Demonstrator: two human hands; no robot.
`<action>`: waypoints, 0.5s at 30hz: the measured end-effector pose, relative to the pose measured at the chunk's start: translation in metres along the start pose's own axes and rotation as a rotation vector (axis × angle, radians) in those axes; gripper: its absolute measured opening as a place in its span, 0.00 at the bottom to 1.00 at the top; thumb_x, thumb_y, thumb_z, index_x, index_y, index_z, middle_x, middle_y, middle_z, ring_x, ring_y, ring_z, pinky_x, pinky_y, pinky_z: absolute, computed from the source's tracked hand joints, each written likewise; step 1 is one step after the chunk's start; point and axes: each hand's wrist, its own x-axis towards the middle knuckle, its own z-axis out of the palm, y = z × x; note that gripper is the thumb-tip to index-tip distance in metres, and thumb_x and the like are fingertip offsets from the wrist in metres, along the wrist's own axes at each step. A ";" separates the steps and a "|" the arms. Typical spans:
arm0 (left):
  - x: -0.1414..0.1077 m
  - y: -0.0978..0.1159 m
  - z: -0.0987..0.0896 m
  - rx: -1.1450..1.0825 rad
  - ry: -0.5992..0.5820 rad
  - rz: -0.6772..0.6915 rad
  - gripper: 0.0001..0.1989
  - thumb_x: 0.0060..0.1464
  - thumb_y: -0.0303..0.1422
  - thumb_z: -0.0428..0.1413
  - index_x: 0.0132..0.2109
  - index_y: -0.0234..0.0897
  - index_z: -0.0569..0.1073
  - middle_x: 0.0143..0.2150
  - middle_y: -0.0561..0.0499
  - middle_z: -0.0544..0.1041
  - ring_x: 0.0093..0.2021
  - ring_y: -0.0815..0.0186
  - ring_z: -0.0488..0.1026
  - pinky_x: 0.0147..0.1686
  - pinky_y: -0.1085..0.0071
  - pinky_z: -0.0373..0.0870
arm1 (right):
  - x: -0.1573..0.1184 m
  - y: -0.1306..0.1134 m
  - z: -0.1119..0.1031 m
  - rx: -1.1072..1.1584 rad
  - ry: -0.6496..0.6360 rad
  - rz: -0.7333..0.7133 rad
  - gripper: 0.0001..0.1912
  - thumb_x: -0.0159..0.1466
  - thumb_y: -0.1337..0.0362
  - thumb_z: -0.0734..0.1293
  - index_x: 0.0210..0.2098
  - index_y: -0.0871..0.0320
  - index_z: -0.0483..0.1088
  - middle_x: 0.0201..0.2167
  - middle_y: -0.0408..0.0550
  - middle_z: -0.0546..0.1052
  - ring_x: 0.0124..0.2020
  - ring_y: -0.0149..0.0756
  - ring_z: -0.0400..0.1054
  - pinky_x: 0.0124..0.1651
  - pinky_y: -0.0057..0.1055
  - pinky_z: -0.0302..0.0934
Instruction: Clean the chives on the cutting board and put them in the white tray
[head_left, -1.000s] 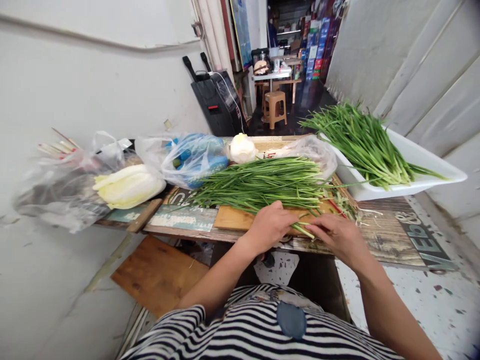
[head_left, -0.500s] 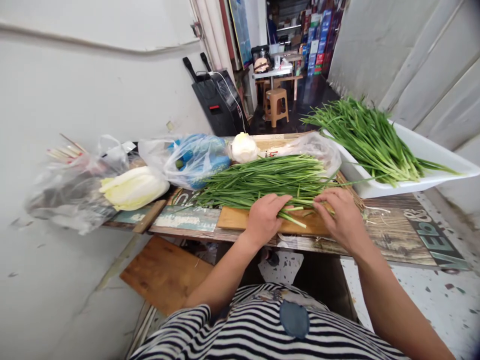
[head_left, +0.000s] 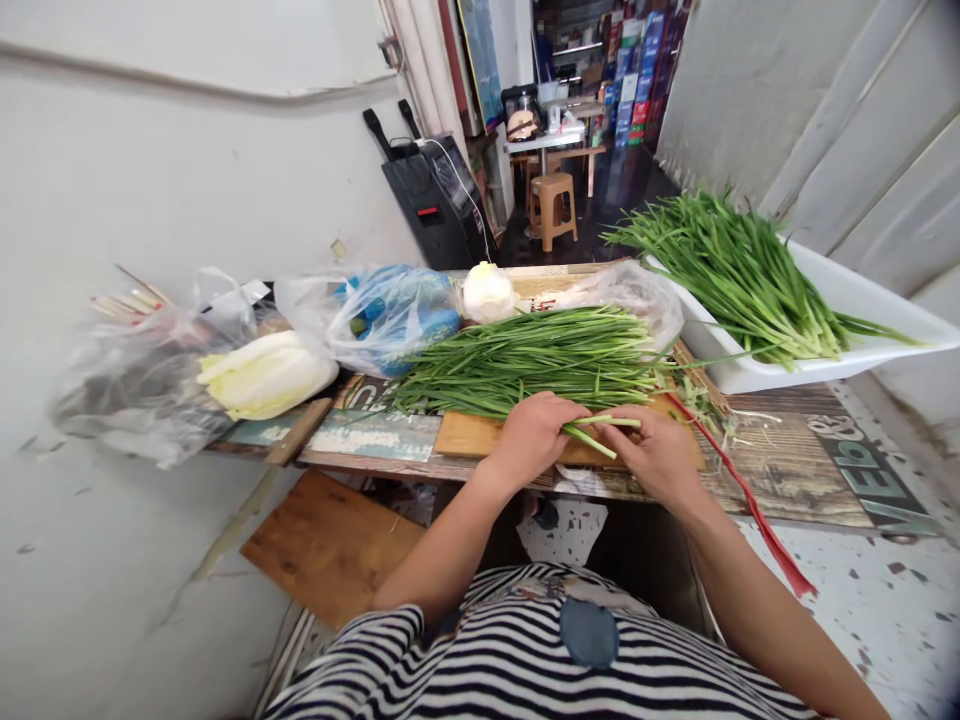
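Note:
My left hand is closed around a few garlic chive stalks, their pale cut ends pointing right. The thumb and fingers of my right hand pinch at those ends, close beside the left. Both hands are over the front of a wooden board. Just behind them a large pile of garlic chives lies across the board and bench, its pale ends to the right. Peeled bits of stalk lie right of the pile. A red strip hangs from there over the bench's front edge.
At the right, a white tray holds more chives. Along the back and left stand a white round vegetable, a bag with blue contents, a napa cabbage and a clear plastic bag. A black speaker leans behind.
My right hand has moved slightly left, onto the stalk ends in my left hand. The red strip now shows to the right of it, where none showed before.

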 end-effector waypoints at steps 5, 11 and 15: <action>-0.003 0.001 -0.005 0.095 -0.043 -0.040 0.23 0.48 0.18 0.50 0.47 0.36 0.79 0.44 0.47 0.81 0.42 0.61 0.73 0.45 0.64 0.70 | -0.001 0.010 -0.031 0.113 0.115 0.123 0.13 0.59 0.51 0.71 0.30 0.55 0.78 0.25 0.45 0.79 0.25 0.36 0.71 0.29 0.33 0.65; -0.004 0.002 -0.012 0.200 0.023 -0.063 0.28 0.48 0.18 0.48 0.56 0.36 0.74 0.44 0.46 0.79 0.43 0.60 0.69 0.45 0.63 0.68 | 0.007 0.034 -0.054 -0.336 0.185 -0.102 0.10 0.64 0.57 0.67 0.34 0.54 0.79 0.35 0.49 0.79 0.37 0.41 0.72 0.44 0.40 0.67; 0.000 0.002 -0.015 0.263 0.097 -0.026 0.23 0.54 0.19 0.49 0.55 0.39 0.74 0.42 0.47 0.77 0.43 0.60 0.66 0.44 0.64 0.64 | 0.014 0.040 -0.041 -0.684 0.062 -0.235 0.12 0.65 0.64 0.63 0.39 0.58 0.79 0.37 0.55 0.75 0.41 0.47 0.67 0.43 0.44 0.64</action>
